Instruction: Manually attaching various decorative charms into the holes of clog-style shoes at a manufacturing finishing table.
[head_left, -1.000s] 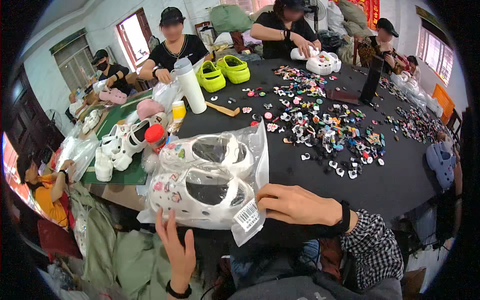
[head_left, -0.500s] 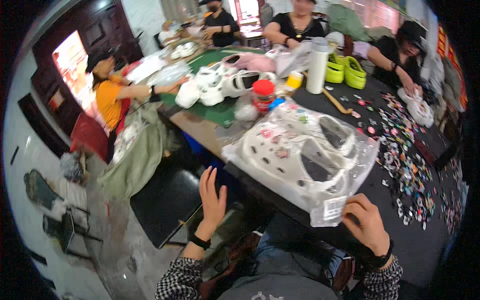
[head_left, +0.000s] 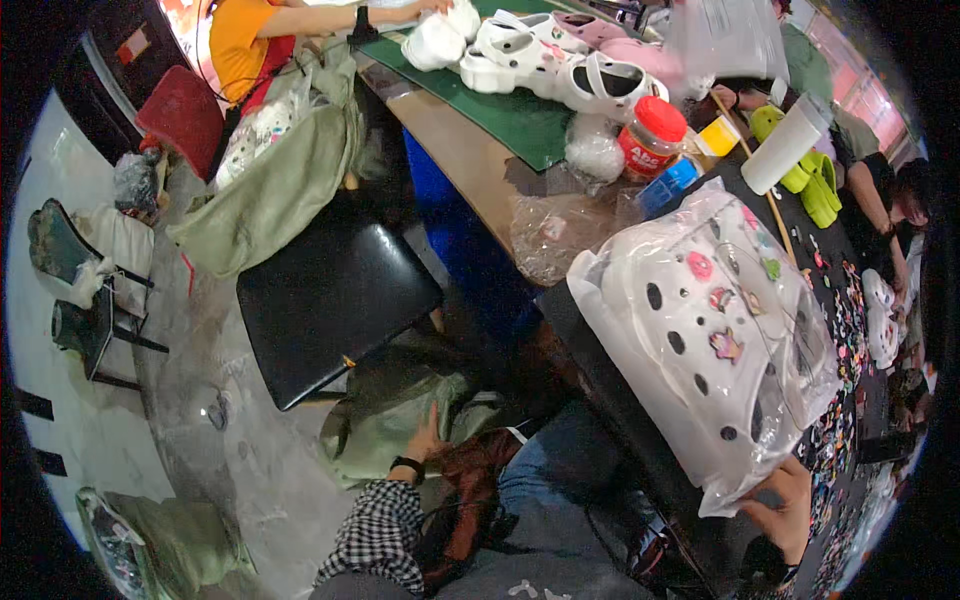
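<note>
A clear plastic bag holding a pair of white clogs (head_left: pixel 690 330) with colourful charms lies on the near edge of the black tabletop. My right hand (head_left: pixel 785 505) grips the bag's near corner; its fingertips are partly hidden by the plastic. Down to the left, below table height, my left hand (head_left: pixel 428 440) reaches over a green sack (head_left: pixel 375 435) on the floor. A finger of that hand is stretched out and nothing shows in its grasp; whether it touches the sack I cannot tell.
A black chair (head_left: pixel 335 300) stands at my left. Beyond the bagged clogs are a red-lidded jar (head_left: pixel 655 135), a white bottle (head_left: pixel 785 145), yellow-green clogs (head_left: pixel 820 190) and more white clogs (head_left: pixel 510 60). Scattered charms (head_left: pixel 835 440) cover the table's right. Co-workers sit around the table.
My view has swung left and down. My left hand has dropped from beside the table to the green sack. My right hand has closed on the bag's corner.
</note>
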